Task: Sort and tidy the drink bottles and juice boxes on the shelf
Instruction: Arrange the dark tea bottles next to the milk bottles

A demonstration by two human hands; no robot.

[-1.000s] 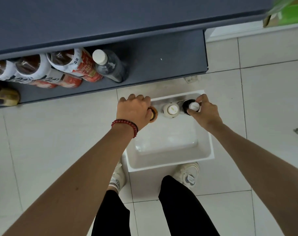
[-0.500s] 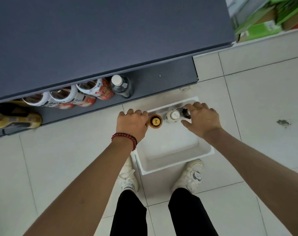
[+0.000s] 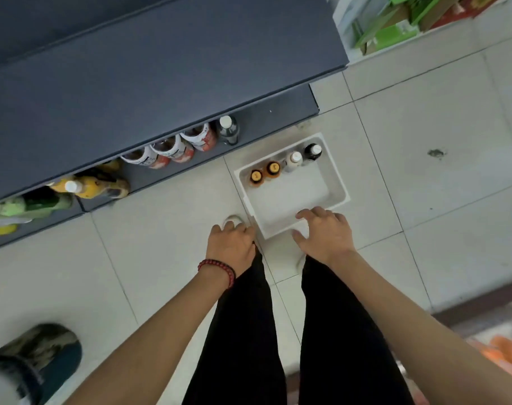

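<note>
Now that both hands have let go and drawn back toward the person's legs, the bottles in the bin stand on their own. Along the shelf point(image 3: 278, 118), from its left end, sit yellow bottles point(image 3: 88, 187), red-labelled bottles point(image 3: 172, 150) and a white-capped bottle point(image 3: 228, 130). The left hand point(image 3: 231, 247) hangs empty, fingers loosely curled, just off the near left corner of the bin point(image 3: 341, 188). Along the bin's far wall stand two orange-capped bottles point(image 3: 256, 176), a white bottle point(image 3: 295, 159) and a dark bottle point(image 3: 312, 152). The right hand point(image 3: 325, 235), fingers relaxed and apart, hovers over the bin's near rim, holding nothing. A second ago each hand was on a bottle at that far wall, and one orange cap was hidden. That row looks settled; the shelf's right end has room.
</note>
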